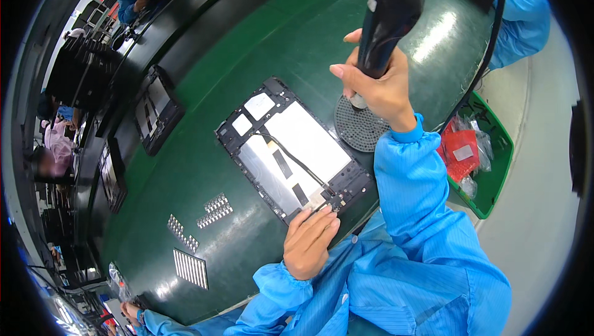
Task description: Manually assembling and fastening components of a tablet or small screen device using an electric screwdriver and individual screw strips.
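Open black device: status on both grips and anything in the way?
Right grip holding black corded tool, right of device. Left grip on device's near edge, covering part. Device face otherwise uncovered.

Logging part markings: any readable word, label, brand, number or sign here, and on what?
None readable.
Open flat device: any markings too small to read.
Black handheld tool: nothing legible.
White label on red bag: too small to read.

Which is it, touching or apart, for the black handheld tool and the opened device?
Apart. In the head view, the right hand grips the black handheld tool, and green tabletop shows between it and the opened device.
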Available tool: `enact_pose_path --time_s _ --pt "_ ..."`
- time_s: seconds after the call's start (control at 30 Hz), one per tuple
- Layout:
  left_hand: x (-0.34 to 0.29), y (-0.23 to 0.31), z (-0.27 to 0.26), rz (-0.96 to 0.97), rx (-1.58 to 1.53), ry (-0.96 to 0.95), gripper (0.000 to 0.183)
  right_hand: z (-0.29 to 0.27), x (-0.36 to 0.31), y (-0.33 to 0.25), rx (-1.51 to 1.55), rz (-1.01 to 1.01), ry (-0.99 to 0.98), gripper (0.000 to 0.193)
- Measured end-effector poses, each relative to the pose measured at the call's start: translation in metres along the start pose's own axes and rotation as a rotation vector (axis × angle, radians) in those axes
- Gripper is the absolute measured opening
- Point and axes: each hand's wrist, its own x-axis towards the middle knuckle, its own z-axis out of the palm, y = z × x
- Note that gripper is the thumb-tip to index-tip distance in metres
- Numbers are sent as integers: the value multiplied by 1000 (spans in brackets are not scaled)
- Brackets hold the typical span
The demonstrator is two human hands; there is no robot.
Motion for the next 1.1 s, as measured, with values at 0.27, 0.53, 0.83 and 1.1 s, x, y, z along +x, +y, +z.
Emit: enact_pose_path --time_s 0.27,0.53,0.83,1.1 --pt "16 1 -6 -106 -82 129 22 -2 -2 2 -23 -1 -7 37" --pt "9 -19 -49 -397 145 278 22 5 -6 3 -47 5 12 43" --pt "20 -82 -69 -857 -513 452 13 59 -22 -50 100 -185 -108 46" --pt "39 -109 -62 -780 -466 387 13 127 -35 -58 276 -96 -313 44"
